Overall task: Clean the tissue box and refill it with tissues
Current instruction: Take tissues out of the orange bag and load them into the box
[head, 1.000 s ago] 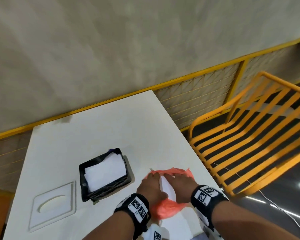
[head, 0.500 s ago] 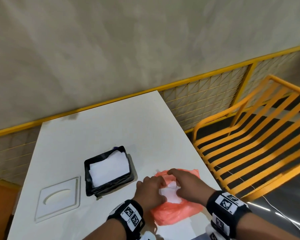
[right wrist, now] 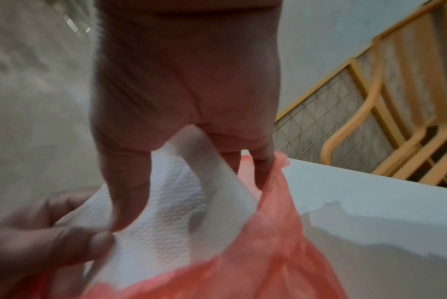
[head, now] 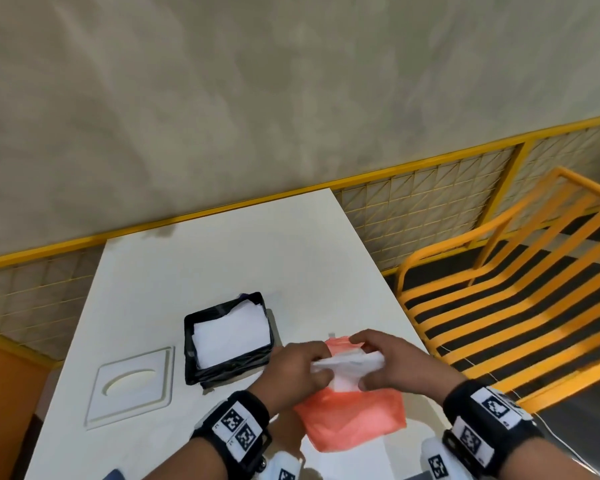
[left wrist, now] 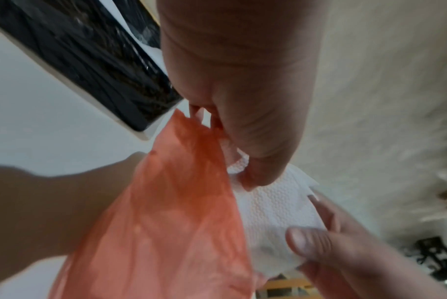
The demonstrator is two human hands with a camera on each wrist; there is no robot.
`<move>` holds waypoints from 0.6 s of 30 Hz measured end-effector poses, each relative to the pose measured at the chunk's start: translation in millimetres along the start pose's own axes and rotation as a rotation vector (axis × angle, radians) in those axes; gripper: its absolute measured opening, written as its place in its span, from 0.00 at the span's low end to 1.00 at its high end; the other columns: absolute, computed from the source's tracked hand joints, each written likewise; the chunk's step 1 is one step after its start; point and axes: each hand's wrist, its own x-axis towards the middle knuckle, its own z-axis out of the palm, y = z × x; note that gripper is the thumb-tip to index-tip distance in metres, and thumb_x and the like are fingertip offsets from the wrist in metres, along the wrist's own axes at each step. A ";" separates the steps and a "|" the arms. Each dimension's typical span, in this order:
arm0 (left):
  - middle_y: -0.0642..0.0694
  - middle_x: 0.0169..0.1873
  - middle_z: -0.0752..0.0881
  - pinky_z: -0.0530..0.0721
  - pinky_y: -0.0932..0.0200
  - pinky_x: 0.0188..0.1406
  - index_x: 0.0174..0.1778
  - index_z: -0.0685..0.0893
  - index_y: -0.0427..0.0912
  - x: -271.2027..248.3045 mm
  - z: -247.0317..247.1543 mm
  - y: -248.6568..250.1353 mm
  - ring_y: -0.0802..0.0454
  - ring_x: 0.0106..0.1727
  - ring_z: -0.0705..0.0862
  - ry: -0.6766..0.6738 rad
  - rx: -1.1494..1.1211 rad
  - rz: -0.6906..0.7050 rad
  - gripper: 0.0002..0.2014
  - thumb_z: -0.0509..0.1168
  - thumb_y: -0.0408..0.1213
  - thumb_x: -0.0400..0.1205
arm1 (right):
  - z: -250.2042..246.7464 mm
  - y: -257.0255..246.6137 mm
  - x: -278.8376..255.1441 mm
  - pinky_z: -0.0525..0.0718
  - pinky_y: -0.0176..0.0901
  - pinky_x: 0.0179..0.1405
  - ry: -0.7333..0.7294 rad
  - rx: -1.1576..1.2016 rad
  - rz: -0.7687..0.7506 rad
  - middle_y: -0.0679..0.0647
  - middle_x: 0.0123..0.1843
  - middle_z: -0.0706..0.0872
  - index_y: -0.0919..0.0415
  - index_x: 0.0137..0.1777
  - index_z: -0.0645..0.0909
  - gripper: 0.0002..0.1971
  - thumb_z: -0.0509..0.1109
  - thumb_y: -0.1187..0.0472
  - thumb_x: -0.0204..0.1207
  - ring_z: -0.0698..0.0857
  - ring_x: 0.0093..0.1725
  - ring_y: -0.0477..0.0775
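Note:
A black tissue box [head: 228, 367] stands open on the white table [head: 222, 258] with white tissues [head: 230, 332] inside. Its white lid [head: 132, 384] with an oval slot lies flat to the left. Near the front edge lies an orange plastic bag [head: 355, 419] [left wrist: 166, 212] [right wrist: 263, 259]. A wad of white tissues [head: 347, 366] [left wrist: 271, 212] [right wrist: 171, 218] sticks out of the bag's mouth. My left hand [head: 300, 367] pinches the wad's left side. My right hand [head: 392, 365] grips its right side, thumb on top.
An orange slatted chair [head: 520, 292] stands just right of the table. A yellow-framed mesh rail [head: 423, 199] and a grey wall run behind it. The table's right edge lies close to my right wrist.
Both hands have drawn the white tissues further out of the orange bag and lifted them slightly. The view has shifted, so the box and lid sit more to the right.

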 end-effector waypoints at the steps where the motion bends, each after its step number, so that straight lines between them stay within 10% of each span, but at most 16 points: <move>1: 0.58 0.34 0.86 0.82 0.58 0.47 0.41 0.84 0.59 -1.7 -8.6 0.7 0.60 0.40 0.85 0.011 -0.054 0.014 0.02 0.70 0.47 0.75 | -6.7 -4.5 -3.3 0.84 0.35 0.51 -0.012 0.090 0.001 0.43 0.60 0.82 0.38 0.68 0.75 0.34 0.83 0.55 0.62 0.84 0.55 0.44; 7: 0.54 0.33 0.85 0.78 0.63 0.36 0.39 0.87 0.44 -11.4 -55.5 16.7 0.60 0.35 0.83 0.130 -0.390 0.040 0.05 0.75 0.36 0.79 | -32.3 -37.0 -8.6 0.87 0.50 0.51 0.022 0.664 -0.111 0.58 0.61 0.86 0.51 0.63 0.84 0.33 0.86 0.65 0.56 0.88 0.56 0.56; 11: 0.53 0.41 0.91 0.88 0.55 0.48 0.45 0.91 0.51 -20.9 -88.3 27.1 0.56 0.44 0.89 0.190 -0.668 0.030 0.06 0.78 0.34 0.78 | -29.6 -61.8 10.5 0.80 0.67 0.66 -0.043 0.814 -0.164 0.69 0.63 0.86 0.65 0.68 0.79 0.35 0.84 0.66 0.58 0.85 0.63 0.70; 18: 0.42 0.53 0.90 0.88 0.50 0.54 0.65 0.88 0.51 -44.7 -137.6 10.8 0.45 0.50 0.90 0.214 -1.183 -0.021 0.19 0.74 0.43 0.77 | -8.7 -115.2 41.4 0.80 0.65 0.67 -0.026 0.920 -0.145 0.71 0.62 0.86 0.72 0.66 0.80 0.27 0.78 0.69 0.65 0.84 0.63 0.73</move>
